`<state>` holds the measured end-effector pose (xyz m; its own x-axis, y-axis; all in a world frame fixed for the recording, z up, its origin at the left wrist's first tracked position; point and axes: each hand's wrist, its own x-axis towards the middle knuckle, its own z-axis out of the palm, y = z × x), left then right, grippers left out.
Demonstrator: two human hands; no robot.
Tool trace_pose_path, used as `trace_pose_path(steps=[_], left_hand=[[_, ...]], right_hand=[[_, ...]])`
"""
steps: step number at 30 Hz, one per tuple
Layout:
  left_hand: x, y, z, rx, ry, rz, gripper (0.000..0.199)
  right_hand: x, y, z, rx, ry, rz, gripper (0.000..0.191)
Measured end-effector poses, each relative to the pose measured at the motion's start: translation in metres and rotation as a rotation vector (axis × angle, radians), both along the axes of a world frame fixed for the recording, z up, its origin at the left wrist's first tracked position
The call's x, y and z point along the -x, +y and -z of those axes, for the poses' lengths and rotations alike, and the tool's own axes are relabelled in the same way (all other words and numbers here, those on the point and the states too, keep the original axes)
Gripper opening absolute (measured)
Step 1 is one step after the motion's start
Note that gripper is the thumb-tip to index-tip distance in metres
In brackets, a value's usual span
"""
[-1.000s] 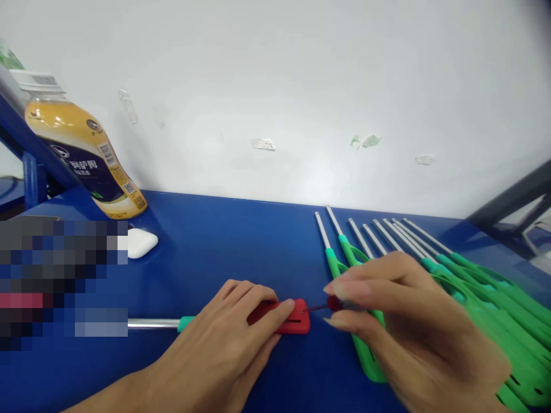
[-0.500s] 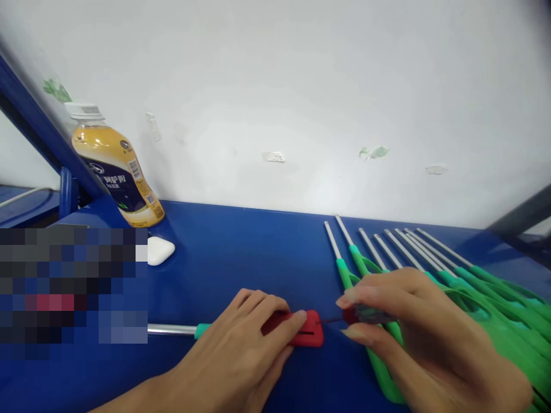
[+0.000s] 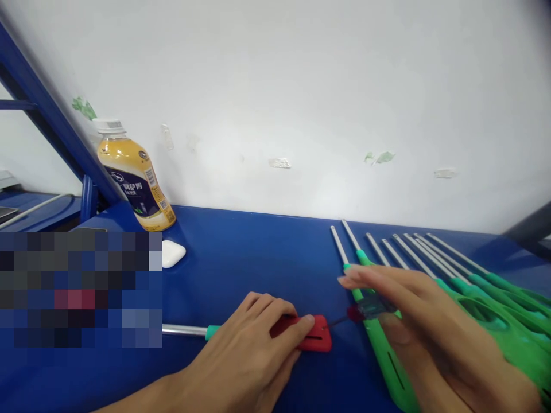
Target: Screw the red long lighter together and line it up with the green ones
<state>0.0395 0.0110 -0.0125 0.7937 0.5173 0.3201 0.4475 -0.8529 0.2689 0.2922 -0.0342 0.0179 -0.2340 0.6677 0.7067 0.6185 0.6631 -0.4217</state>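
Note:
My left hand is closed over a red-handled lighter lying on the blue table. The lighter's teal collar and metal tube stick out to the left of the hand. In my right hand is a screwdriver with a clear and red handle, held between thumb and fingers. Its thin shaft reaches left to the end of the red handle, near a small hole. My right palm hides part of the green lighters beneath it.
Several green lighters with metal tubes lie at the right. A yellow drink bottle stands at the back left, with a white case before it. A white wall rises behind. Pixelation covers the left.
The view has shifted, so the bottle and table things appear farther right. My right fingers have loosened and spread somewhat on the screwdriver, whose shaft is more tilted. My left hand keeps its hold.

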Motion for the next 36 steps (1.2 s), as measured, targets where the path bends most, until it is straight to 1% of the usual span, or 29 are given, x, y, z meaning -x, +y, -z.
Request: trace_pose_path(steps=[2, 4, 7, 9, 10, 12, 14, 17, 19, 20, 22, 24, 25, 28, 30, 33, 34, 36], left_hand=[[0.0, 0.0, 0.0, -0.001, -0.013, -0.002, 0.039], [0.0, 0.0, -0.001, 0.012, -0.019, 0.007, 0.04], [0.0, 0.001, -0.002, 0.018, -0.013, 0.01, 0.04], [0.0, 0.001, -0.002, 0.004, -0.016, -0.004, 0.038], [0.0, 0.001, -0.002, -0.002, -0.019, -0.011, 0.038], [-0.001, 0.001, 0.0, -0.009, -0.024, -0.008, 0.037], [-0.001, 0.002, 0.003, -0.017, -0.024, 0.001, 0.038], [0.001, 0.003, 0.004, -0.042, -0.008, 0.02, 0.041], [0.001, 0.003, 0.004, -0.056, -0.014, 0.019, 0.041], [0.002, 0.002, 0.004, -0.056, -0.019, 0.012, 0.041], [0.001, 0.001, 0.003, -0.05, -0.033, 0.0, 0.04], [0.001, 0.001, 0.003, -0.041, -0.033, 0.002, 0.04], [0.001, 0.001, 0.003, -0.037, -0.031, 0.007, 0.041], [0.001, 0.002, 0.002, -0.042, -0.027, 0.016, 0.042], [0.001, 0.003, 0.002, -0.056, -0.033, 0.018, 0.042], [0.0, 0.003, 0.002, -0.062, -0.024, 0.018, 0.04], [0.0, 0.003, 0.002, -0.06, -0.022, 0.017, 0.039], [-0.001, 0.003, 0.001, -0.057, -0.026, 0.014, 0.039]], right_hand=[[-0.001, -0.001, 0.002, 0.018, 0.025, -0.032, 0.064], [-0.002, -0.001, 0.002, 0.009, 0.036, -0.065, 0.062], [-0.001, 0.002, -0.001, -0.039, 0.058, -0.043, 0.053], [0.001, 0.003, -0.004, -0.032, 0.07, -0.004, 0.052], [0.001, 0.004, -0.005, -0.003, 0.067, 0.008, 0.054], [0.001, 0.005, -0.006, 0.056, 0.057, -0.013, 0.062], [0.001, 0.006, -0.007, 0.051, 0.086, -0.057, 0.065], [0.001, 0.005, -0.008, -0.046, 0.133, -0.068, 0.054], [0.001, 0.003, -0.009, -0.044, 0.09, -0.049, 0.051], [0.001, 0.001, -0.008, -0.02, 0.061, -0.039, 0.052], [0.001, -0.002, -0.007, 0.03, 0.019, -0.054, 0.061], [0.0, -0.004, -0.006, 0.05, 0.049, -0.084, 0.067], [0.0, -0.005, -0.006, 0.039, 0.071, -0.092, 0.067], [-0.001, -0.005, -0.009, -0.006, 0.085, -0.042, 0.06], [-0.002, -0.004, -0.013, 0.012, 0.03, 0.001, 0.058], [-0.002, -0.001, -0.017, 0.077, 0.002, -0.027, 0.062], [-0.002, -0.001, -0.018, 0.077, 0.026, -0.04, 0.063], [-0.001, 0.0, -0.018, 0.021, 0.088, -0.031, 0.061]])
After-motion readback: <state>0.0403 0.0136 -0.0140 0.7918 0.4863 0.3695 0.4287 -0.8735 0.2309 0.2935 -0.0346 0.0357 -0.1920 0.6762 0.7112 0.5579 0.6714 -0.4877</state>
